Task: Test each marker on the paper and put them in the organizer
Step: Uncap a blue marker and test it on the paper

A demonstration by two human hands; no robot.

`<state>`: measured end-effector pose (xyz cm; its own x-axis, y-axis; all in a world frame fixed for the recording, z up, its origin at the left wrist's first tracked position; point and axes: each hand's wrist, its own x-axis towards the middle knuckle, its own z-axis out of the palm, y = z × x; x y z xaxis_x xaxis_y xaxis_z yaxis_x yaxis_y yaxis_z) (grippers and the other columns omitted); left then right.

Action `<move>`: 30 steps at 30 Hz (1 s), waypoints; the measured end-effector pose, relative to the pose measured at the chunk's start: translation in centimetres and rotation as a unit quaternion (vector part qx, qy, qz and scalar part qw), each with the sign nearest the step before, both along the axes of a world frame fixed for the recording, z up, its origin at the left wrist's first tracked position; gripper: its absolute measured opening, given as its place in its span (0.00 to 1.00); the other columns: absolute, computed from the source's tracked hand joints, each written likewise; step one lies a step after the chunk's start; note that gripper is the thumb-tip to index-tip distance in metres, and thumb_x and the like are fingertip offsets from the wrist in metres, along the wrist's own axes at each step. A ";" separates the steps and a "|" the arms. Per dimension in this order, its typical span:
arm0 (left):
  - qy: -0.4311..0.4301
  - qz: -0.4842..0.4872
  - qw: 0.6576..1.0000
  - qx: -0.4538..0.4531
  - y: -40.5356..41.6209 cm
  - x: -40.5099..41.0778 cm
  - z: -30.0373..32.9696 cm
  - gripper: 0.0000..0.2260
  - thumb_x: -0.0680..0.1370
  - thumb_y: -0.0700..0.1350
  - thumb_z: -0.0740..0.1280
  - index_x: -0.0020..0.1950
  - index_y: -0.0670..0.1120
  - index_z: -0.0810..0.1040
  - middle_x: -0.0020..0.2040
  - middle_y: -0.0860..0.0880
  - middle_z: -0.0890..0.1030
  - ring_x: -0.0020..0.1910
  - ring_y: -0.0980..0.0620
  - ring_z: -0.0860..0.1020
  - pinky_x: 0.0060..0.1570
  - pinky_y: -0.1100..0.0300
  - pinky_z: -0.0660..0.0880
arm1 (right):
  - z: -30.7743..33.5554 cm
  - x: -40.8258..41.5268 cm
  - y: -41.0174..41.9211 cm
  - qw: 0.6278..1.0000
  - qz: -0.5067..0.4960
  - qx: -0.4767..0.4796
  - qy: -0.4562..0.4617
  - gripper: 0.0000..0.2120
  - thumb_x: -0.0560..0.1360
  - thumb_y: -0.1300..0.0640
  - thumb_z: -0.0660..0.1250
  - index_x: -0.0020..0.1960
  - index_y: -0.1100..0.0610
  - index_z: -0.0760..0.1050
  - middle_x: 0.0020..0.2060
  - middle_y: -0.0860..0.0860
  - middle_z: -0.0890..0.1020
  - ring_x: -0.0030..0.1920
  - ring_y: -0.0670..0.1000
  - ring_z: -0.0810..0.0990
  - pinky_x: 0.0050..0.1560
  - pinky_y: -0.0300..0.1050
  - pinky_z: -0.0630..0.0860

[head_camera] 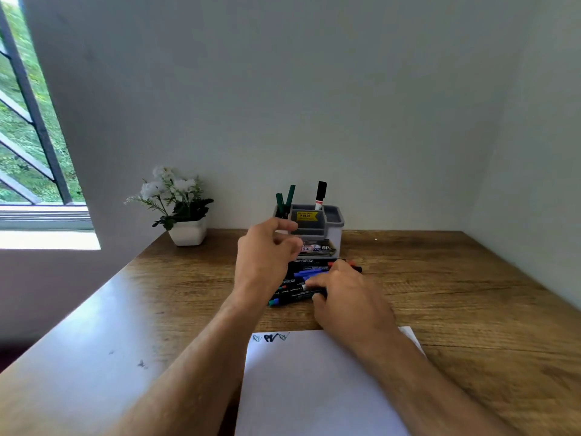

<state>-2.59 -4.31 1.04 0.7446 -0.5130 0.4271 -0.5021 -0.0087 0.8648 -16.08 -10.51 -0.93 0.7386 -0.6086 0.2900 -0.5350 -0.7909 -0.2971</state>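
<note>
Roughly centred in the frame, the organizer stands at the desk's far edge against the wall, with 2 green markers and 1 black marker upright inside. Open desk lies to its right; a potted plant sits to its left. Just before it lies a cluster of loose markers. The left hand hovers in front of the organizer, grip loosely curled and holding nothing visible. The right hand rests on the cluster, its grip hidden. The paper, lower centre, carries 3 scribbles and is cut off below.
</note>
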 end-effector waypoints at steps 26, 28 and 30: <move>-0.101 0.051 0.963 -0.243 1.3 -0.1 0.5 0.18 0.78 0.39 0.72 0.63 0.53 0.73 0.43 0.53 0.85 0.41 0.57 0.85 0.44 0.56 0.84 | -0.6 -0.2 -0.8 0.981 0.043 -0.056 -0.182 0.08 0.82 0.56 0.59 0.61 0.49 0.69 0.53 0.45 0.76 0.40 0.43 0.75 0.31 0.31 0.68; -0.078 0.057 0.961 -0.258 1.4 0.0 0.6 0.18 0.78 0.38 0.72 0.63 0.53 0.72 0.43 0.52 0.84 0.41 0.56 0.85 0.45 0.55 0.83 | -0.4 -0.3 -0.6 0.969 0.059 -0.057 -0.233 0.07 0.82 0.54 0.58 0.60 0.49 0.68 0.48 0.42 0.75 0.37 0.41 0.74 0.29 0.31 0.67; -0.052 0.047 0.966 -0.250 1.3 -0.1 0.4 0.18 0.78 0.37 0.71 0.63 0.53 0.72 0.43 0.51 0.84 0.41 0.55 0.85 0.46 0.55 0.83 | -0.2 -0.4 -0.3 0.954 0.079 -0.039 -0.286 0.06 0.82 0.53 0.57 0.59 0.49 0.67 0.41 0.40 0.74 0.36 0.41 0.75 0.28 0.33 0.68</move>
<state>-2.65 -3.02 1.45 0.7173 -0.1550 0.6793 -0.6042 0.3472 0.7172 -16.43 -10.85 -1.08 0.5266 -0.4628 0.7131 -0.1758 -0.8800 -0.4413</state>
